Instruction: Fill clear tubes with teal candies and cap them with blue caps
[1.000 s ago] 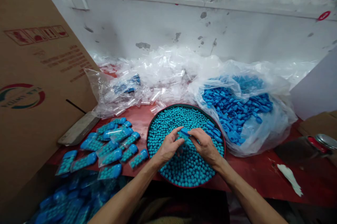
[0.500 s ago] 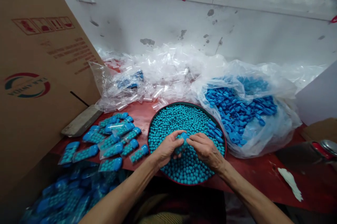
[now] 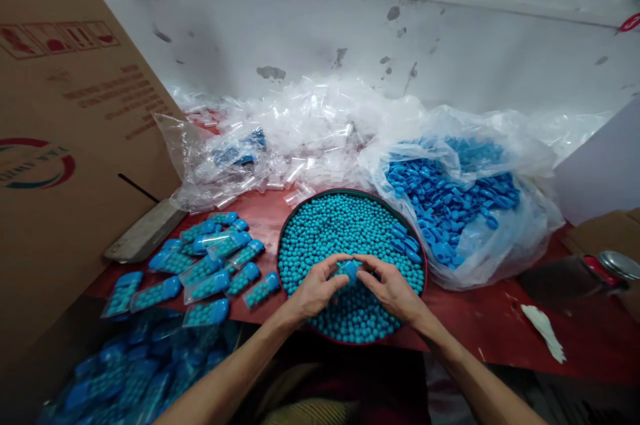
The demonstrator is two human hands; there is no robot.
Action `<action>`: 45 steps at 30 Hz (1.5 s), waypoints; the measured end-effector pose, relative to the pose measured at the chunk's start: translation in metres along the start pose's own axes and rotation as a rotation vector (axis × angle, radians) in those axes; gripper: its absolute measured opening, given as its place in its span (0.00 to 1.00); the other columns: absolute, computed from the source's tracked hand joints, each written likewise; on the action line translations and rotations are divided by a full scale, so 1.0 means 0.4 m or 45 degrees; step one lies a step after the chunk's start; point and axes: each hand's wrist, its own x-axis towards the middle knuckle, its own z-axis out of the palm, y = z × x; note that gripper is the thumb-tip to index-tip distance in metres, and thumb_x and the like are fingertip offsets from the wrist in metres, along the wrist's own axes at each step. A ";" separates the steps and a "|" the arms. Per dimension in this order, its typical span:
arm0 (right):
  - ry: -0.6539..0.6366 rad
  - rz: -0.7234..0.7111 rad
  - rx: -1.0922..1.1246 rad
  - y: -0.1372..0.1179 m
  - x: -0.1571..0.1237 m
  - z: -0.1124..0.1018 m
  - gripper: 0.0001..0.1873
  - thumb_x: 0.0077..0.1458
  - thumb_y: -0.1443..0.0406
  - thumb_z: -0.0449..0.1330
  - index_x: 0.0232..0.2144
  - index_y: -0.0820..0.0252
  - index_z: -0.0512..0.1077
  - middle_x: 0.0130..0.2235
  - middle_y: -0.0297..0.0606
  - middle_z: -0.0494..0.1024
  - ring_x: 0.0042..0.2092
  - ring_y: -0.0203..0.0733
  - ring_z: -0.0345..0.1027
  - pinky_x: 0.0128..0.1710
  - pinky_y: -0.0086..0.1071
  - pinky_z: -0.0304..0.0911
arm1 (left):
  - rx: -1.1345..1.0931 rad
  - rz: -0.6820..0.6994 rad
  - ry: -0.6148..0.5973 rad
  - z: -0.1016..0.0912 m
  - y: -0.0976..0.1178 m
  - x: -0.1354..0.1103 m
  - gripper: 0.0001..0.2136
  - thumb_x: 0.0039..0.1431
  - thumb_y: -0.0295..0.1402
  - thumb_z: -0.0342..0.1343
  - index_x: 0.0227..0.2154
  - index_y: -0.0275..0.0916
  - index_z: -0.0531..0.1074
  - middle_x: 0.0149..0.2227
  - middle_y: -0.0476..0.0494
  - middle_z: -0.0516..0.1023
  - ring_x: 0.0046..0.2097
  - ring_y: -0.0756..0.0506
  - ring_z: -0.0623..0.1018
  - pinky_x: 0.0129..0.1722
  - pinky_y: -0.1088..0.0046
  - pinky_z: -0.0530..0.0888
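A round tray (image 3: 283,238) full of small teal balls (image 3: 340,225) sits on the red table in front of me. Over its near half my left hand (image 3: 314,290) and my right hand (image 3: 389,290) meet, fingers pinched together on a small tube with a blue cap (image 3: 349,270). The tube's body is mostly hidden between my fingers. Left of the tray lie several filled tubes with blue caps (image 3: 210,268).
A clear bag of loose blue caps (image 3: 450,195) stands right of the tray, with a heap of empty clear tubes (image 3: 300,138) behind. A big cardboard box (image 3: 60,145) rises at the left. More filled tubes (image 3: 135,372) lie low at the left. A jar (image 3: 595,272) is at the right.
Both hands have stayed over the tray and drawn closer round the blue-capped tube, which now sits upright between the fingertips. The camera view has shifted slightly.
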 end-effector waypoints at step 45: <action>0.122 -0.189 -0.094 -0.016 -0.013 0.006 0.13 0.51 0.66 0.52 0.40 0.58 0.70 0.36 0.37 0.74 0.37 0.38 0.66 0.40 0.32 0.61 | -0.075 -0.073 0.106 0.019 0.018 -0.014 0.28 0.43 0.27 0.56 0.51 0.37 0.60 0.20 0.55 0.65 0.18 0.57 0.61 0.18 0.81 0.60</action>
